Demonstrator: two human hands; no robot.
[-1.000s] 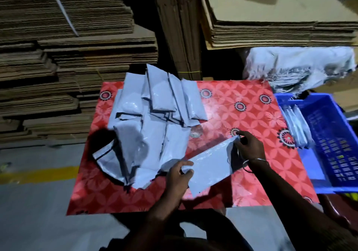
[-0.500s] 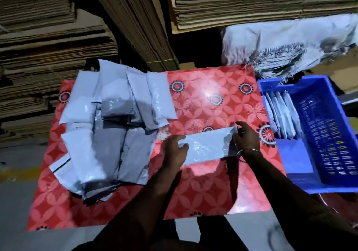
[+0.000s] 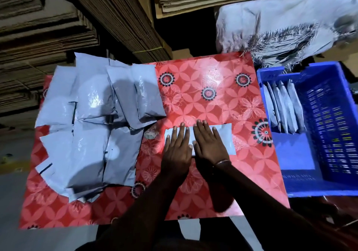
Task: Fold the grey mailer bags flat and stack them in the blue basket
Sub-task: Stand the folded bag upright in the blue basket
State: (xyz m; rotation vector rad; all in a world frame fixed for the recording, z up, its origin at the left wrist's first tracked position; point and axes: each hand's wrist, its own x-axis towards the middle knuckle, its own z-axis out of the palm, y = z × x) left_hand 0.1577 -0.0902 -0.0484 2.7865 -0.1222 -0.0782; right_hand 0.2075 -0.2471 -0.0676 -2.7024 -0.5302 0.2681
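**Both palms flat on a folded mailer at mid-bench**

The left hand (image 3: pixel 177 150) and the right hand (image 3: pixel 210 144) lay side by side, fingers straight and spread, pressing down on one folded grey mailer bag (image 3: pixel 224 136). Neither hand gripped anything. A bangle (image 3: pixel 222 161) circled the right wrist. The mailer sat flat on the red floral cover (image 3: pixel 213 99) of the bench, its right end showing bare past the right hand.

To the left, a loose heap of unfolded grey mailers (image 3: pixel 91 130) covered most of that half of the bench, overlapping one another; its nearest corner lay just beside the left hand's fingertips. The blue basket (image 3: pixel 296 154) stood against the right edge of the bench, with a row of folded bags (image 3: pixel 284 107) leaning on edge along its left wall.

Behind the bench rose stacks of flattened cardboard (image 3: pixel 48 37), and a pale sack (image 3: pixel 290 18) slumped above the basket's far rim. Bare cover stretched between the pressed mailer and the basket, and also ahead of the fingers towards the far edge.
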